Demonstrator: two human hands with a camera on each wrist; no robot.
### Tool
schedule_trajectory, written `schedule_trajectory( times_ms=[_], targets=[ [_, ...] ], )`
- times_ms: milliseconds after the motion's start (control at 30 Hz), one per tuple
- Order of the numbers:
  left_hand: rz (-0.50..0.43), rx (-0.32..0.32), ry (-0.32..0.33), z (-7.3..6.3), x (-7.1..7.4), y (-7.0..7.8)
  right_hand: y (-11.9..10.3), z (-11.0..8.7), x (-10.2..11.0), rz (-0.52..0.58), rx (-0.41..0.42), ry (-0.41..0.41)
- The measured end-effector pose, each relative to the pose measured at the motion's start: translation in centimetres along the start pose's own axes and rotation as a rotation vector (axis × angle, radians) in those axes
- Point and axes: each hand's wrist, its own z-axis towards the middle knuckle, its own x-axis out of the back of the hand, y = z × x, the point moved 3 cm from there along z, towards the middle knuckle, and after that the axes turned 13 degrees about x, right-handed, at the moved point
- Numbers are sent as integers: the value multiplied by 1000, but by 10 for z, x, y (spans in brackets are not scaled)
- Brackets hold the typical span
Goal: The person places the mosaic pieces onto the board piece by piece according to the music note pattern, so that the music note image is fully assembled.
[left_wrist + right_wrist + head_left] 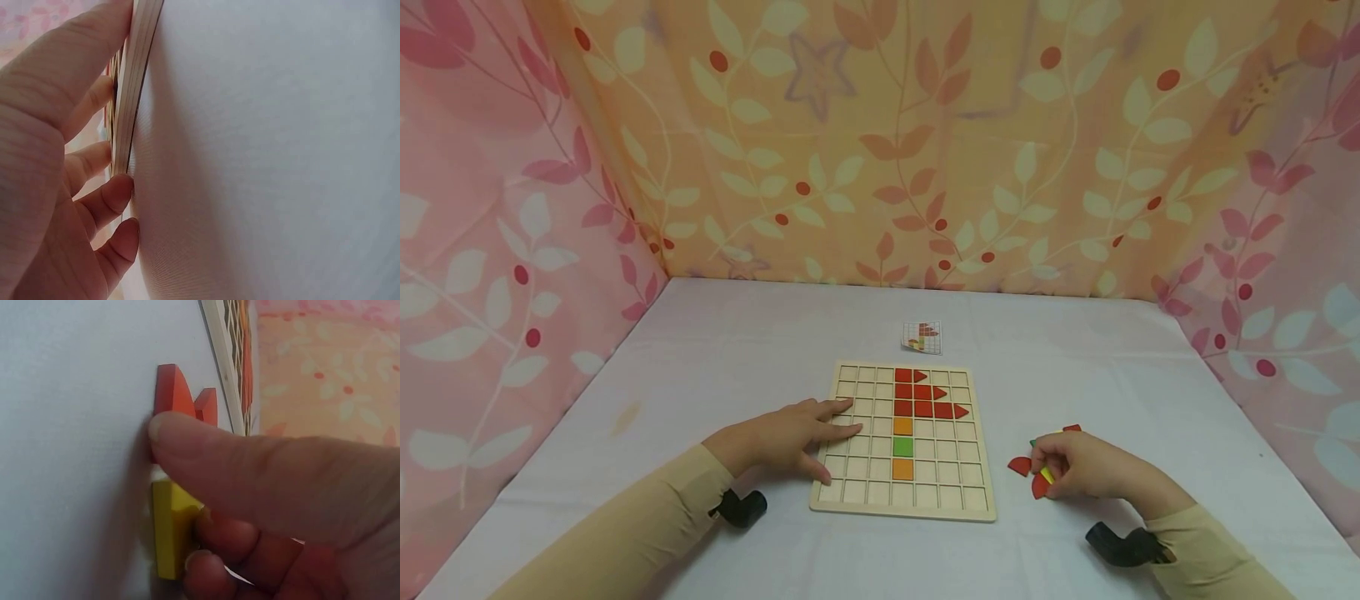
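A square wooden grid board point(865, 496) lies mid-table, with red squares and triangles in three rows and a column of orange and green squares point(902, 447) below. My left hand point(782, 435) rests on its left edge, fingers spread over the grid; the thumb point(75, 50) lies along the board's side point(134, 81). To the board's right, my right hand point(1093, 467) has its fingers curled down, with thumb and index at a red rounded piece point(172, 390). A yellow piece point(165, 531) lies by the other fingertips. The index contact is hidden behind the thumb.
Another red rounded piece point(1019, 466) lies left of my right hand. A further red piece point(1072, 428) shows behind it, with green and yellow bits partly hidden. A small pattern card point(922, 337) lies beyond the board. Patterned cloth walls point(880, 167) enclose the white table.
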Motion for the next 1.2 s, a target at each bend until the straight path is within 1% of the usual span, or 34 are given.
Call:
schedule_trajectory(
  times_ms=[133, 233, 467, 600, 833, 1033, 1200],
  targets=[
    [-1, 0, 1, 0, 1, 0, -2, 2, -2, -53, 3, 1],
    [-1, -1, 1, -1, 1, 0, -4, 3, -3, -88, 21, 5],
    [6, 0, 0, -1, 0, 1, -7, 8, -3, -125, 27, 12],
    [13, -4, 4, 0, 0, 1, -6, 6, 1, -149, 44, -9],
    [3, -3, 6, -1, 1, 1, -8, -1, 6, -130, 61, -67],
    [1, -15, 14, -2, 3, 1, -9, 0, 5, -143, 64, -57],
    [3, -7, 8, -1, 1, 1, -11, 2, 4, -164, 80, -56]
  ],
)
